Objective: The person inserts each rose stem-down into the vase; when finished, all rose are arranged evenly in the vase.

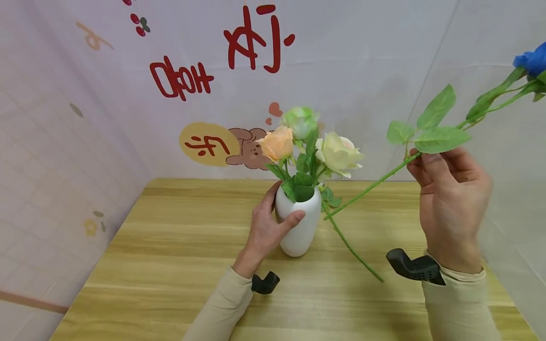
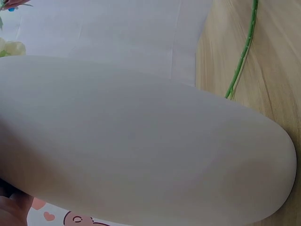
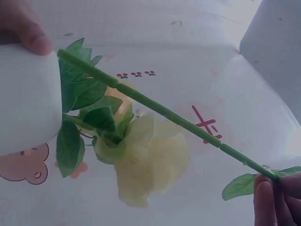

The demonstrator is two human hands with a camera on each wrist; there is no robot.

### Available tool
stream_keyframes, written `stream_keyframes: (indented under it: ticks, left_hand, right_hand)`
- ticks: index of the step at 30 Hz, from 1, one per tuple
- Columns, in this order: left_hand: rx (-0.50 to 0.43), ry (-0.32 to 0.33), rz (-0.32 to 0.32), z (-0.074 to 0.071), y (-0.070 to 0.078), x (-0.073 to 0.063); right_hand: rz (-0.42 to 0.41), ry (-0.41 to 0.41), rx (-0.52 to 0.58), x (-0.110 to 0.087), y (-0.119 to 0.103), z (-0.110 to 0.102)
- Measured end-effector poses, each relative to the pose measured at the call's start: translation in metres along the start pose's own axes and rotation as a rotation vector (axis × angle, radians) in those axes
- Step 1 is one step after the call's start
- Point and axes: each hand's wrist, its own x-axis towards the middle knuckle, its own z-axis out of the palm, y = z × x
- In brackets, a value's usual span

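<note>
My left hand (image 1: 268, 227) grips a white vase (image 1: 298, 232) around its upper left side, thumb across the front. The vase stands upright on the table and fills most of the left wrist view (image 2: 141, 141). A peach rose (image 1: 277, 143), a green-white flower (image 1: 300, 123) and a cream flower (image 1: 338, 154) rise from its mouth. To the right, my right hand (image 1: 458, 199) pinches the green stem (image 1: 371, 188) of a blue flower (image 1: 533, 61) just below its leaves. That stem slants down left, its cut end beside the vase; the bloom is partly out of frame.
Another green stem (image 1: 358, 255) with small leaves lies on the wooden table (image 1: 192, 237), right of the vase; its bloom cannot be made out. A pale printed cloth (image 1: 362, 71) hangs behind the table and along the left. A black wrist device (image 1: 415, 267) sits at the right sleeve.
</note>
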Motion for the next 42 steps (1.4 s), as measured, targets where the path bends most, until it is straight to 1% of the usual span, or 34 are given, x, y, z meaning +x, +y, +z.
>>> stream_keyframes:
  ticks: [3,6,9,12,16,20,22,26,28,34,38,42]
  left_hand:
    - [-0.005,-0.009,-0.004,0.001,-0.002,-0.003]
    - [-0.013,-0.020,-0.012,0.003,-0.003,-0.006]
    - [-0.016,-0.022,-0.018,0.004,-0.005,-0.008]
    - [-0.024,-0.023,-0.017,0.005,-0.005,-0.009]
    - [-0.032,-0.027,-0.014,0.007,-0.005,-0.011]
    - [-0.027,-0.025,-0.019,0.007,-0.005,-0.012]
    - [-0.028,-0.028,-0.022,0.006,-0.004,-0.012]
    - [-0.028,-0.034,-0.023,0.005,-0.003,-0.011]
    - [-0.026,-0.032,-0.020,0.004,-0.002,-0.011]
    - [-0.026,-0.012,-0.014,0.001,0.000,-0.008]
    - [-0.020,-0.002,-0.018,-0.001,0.002,-0.009]
    - [-0.021,-0.001,0.000,-0.002,0.001,-0.008]
  right_hand:
    - [-0.039,0.028,0.034,-0.001,0.004,0.008]
    - [-0.069,0.041,0.028,-0.001,0.009,0.013]
    - [-0.076,0.036,0.003,-0.002,0.015,0.017]
    - [-0.072,0.005,-0.040,-0.005,0.021,0.021]
    - [-0.056,-0.075,-0.121,-0.015,0.029,0.022]
    - [-0.051,-0.141,-0.244,-0.025,0.039,0.025]
    - [-0.052,-0.162,-0.326,-0.030,0.043,0.028]
    - [-0.029,-0.194,-0.454,-0.039,0.049,0.031]
    - [-0.015,-0.206,-0.490,-0.042,0.051,0.031]
    - [0.024,-0.235,-0.545,-0.048,0.060,0.030]
    - [0.062,-0.237,-0.618,-0.052,0.066,0.028]
    - [0.114,-0.234,-0.674,-0.057,0.071,0.026]
